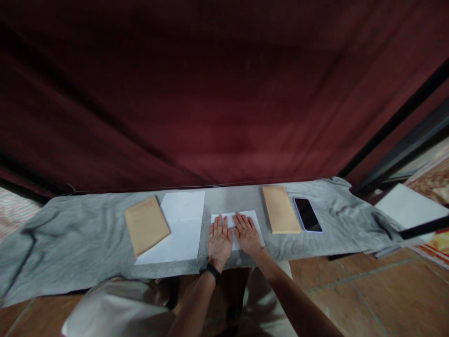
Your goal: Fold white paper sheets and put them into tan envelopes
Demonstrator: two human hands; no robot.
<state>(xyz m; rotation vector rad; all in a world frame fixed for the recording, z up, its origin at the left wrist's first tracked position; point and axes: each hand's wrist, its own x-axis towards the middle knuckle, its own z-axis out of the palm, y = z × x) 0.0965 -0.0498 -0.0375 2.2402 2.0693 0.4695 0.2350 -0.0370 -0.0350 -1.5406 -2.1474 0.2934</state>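
My left hand [219, 238] and my right hand [247, 234] lie flat, side by side, fingers stretched out, on a small folded white paper [255, 220] on the grey cloth [84, 243]. Both palms press down on the paper and neither hand grips anything. A black band sits on my left wrist. To the left lies a larger white sheet [180, 227] with a brown envelope [146, 224] resting on its left part. To the right of my hands lies a second brown envelope [280, 209], and beside it a dark phone [307, 214], screen up.
A dark red curtain [210, 93] hangs right behind the cloth-covered surface. A black frame [396, 135] and a white sheet [409, 206] stand at the right. Reddish floor tiles [368, 299] and my light-trousered knees show below.
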